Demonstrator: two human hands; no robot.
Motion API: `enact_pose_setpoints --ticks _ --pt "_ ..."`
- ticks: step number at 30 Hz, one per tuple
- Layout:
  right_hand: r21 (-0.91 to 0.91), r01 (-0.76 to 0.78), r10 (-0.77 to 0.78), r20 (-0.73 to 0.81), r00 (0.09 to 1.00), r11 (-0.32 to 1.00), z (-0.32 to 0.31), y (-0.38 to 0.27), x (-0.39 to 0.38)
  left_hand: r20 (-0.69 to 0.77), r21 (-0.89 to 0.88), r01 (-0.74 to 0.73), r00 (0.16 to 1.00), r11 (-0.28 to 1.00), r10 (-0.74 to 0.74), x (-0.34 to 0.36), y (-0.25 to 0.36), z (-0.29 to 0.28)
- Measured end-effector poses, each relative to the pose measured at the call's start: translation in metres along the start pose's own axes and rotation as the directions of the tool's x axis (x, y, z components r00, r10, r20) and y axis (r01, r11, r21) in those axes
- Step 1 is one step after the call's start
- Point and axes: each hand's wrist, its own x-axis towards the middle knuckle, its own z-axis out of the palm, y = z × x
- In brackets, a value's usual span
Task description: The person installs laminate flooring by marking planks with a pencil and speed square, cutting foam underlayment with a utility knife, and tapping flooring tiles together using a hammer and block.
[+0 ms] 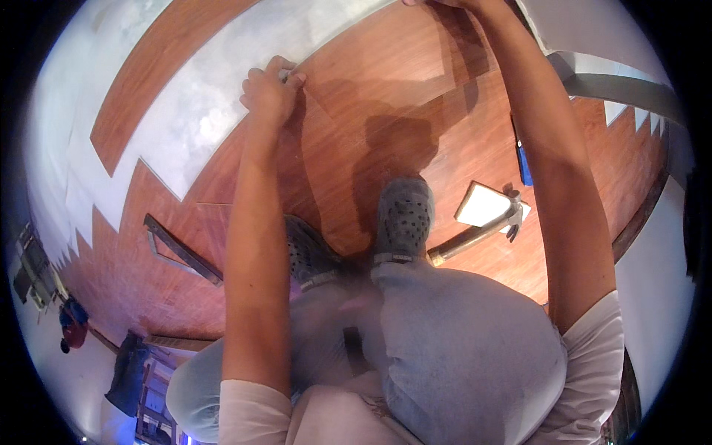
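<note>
My left hand (268, 93) has its fingers bent at the edge of a reddish wood-look plank (371, 52), closed on something small and pale that I cannot make out. My right hand (452, 6) reaches the plank's far edge at the top of the view, mostly cut off. A claw hammer (475, 231) lies right of my shoes (400, 215), by a white square piece (475, 200). A blue-and-black item (525, 163) is partly behind my right forearm. Left of my left forearm lies a dark straight tool with a thin metal frame (182, 248).
Pale underlayment (193, 104) with stepped plank edges runs along the left, with another plank (130, 96) on it. A grey curved band (608, 87) crosses at right. A person in red and blue (73, 322), a dark bag (127, 371) and wooden framing (152, 400) are at lower left.
</note>
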Motion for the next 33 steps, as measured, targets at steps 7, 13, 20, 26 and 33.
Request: enact_pose_setpoints --ticks 7,13,20,26,33 --pt "0.158 0.115 -0.118 0.010 0.993 0.981 0.032 0.027 0.023 0.017 0.028 0.010 1.000 1.000 -0.010 0.004 0.001 0.000" --pt "0.362 -0.069 0.062 0.032 0.998 0.929 0.021 0.005 -0.015 0.023 0.083 -0.013 1.000 0.996 0.012 0.011 -0.005 -0.002" --pt "0.254 0.051 -0.033 -0.075 0.997 0.966 0.011 -0.011 -0.046 0.014 0.156 -0.020 1.000 0.988 0.018 0.009 -0.008 -0.006" --pt "0.206 0.139 -0.109 -0.149 0.983 0.969 0.031 0.029 -0.017 0.117 0.012 -0.047 0.992 0.999 0.045 0.003 0.026 -0.010" --pt "0.183 0.050 -0.028 -0.120 0.992 0.982 0.015 0.008 -0.039 0.079 -0.112 -0.095 0.991 0.989 0.104 0.008 0.017 -0.009"
